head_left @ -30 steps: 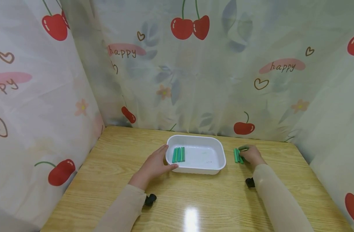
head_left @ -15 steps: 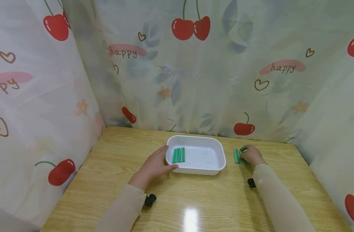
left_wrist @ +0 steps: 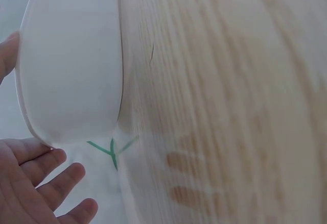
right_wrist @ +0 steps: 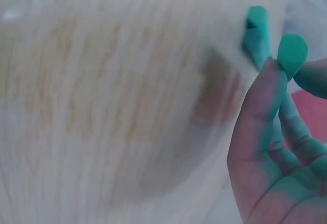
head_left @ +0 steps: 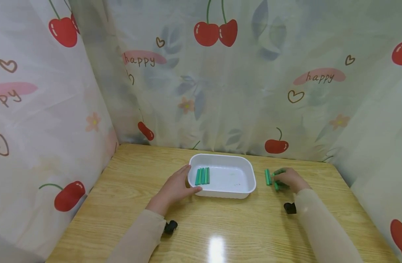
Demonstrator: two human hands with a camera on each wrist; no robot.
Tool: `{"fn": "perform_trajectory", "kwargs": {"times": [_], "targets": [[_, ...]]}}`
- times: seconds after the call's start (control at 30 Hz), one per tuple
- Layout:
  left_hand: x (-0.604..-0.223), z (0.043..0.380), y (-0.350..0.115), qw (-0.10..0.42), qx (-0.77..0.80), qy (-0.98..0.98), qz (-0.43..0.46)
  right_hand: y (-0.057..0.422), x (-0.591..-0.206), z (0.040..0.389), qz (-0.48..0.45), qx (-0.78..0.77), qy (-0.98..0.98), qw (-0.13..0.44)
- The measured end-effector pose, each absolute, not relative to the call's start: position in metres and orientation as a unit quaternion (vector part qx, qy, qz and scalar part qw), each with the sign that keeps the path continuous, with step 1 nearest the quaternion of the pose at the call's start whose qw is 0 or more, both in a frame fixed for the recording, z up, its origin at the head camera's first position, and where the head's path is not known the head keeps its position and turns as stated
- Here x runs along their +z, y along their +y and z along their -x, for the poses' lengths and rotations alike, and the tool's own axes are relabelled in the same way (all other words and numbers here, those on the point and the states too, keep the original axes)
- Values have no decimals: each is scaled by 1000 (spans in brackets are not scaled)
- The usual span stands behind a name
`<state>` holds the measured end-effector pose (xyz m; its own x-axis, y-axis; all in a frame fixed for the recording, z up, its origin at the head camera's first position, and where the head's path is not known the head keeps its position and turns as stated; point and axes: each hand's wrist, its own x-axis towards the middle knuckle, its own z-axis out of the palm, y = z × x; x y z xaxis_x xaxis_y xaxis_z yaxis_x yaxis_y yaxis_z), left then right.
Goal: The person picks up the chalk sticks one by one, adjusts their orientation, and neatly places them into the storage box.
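Note:
My left hand [head_left: 174,188] holds the left end of a white plastic basin [head_left: 225,194], thumb at the front rim and fingers at the side. In the left wrist view the index fingertip is right at the basin's rim and the other fingers are spread free of it. Several green chalk sticks [head_left: 202,176] lie side by side at the basin's left end. To the right of the basin, my right hand [head_left: 291,179] pinches a green chalk stick [right_wrist: 293,53] between thumb and finger. Green dust coats its fingers. Beside it, a pair of chalk sticks [head_left: 268,177] lies on the table.
The wood-grain table [head_left: 188,233] runs back to a patterned curtain [head_left: 227,109] with cherries and hearts, which also hangs at both sides. Black camera mounts [head_left: 170,227] sit at both wrists.
My right hand has drawn a chalk stick away from the others, slightly to the right and toward me. The left hand and the basin have stayed put.

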<state>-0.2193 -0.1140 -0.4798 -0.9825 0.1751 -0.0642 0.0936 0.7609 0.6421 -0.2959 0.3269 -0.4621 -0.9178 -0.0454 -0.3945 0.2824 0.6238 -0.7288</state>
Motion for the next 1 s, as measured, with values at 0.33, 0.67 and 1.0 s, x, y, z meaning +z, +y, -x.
{"fn": "perform_trajectory", "kwargs": {"times": [0.33,0.67,1.0], "targets": [[-480,220,-113,58,340,936,-69,326,-441,287,-69,-488,846,203],[-481,220,-113,58,339,936,-71,318,-419,282,-66,-538,817,197],[-479,219,-113,58,339,936,-73,306,-404,277,-41,-598,779,185]]}}
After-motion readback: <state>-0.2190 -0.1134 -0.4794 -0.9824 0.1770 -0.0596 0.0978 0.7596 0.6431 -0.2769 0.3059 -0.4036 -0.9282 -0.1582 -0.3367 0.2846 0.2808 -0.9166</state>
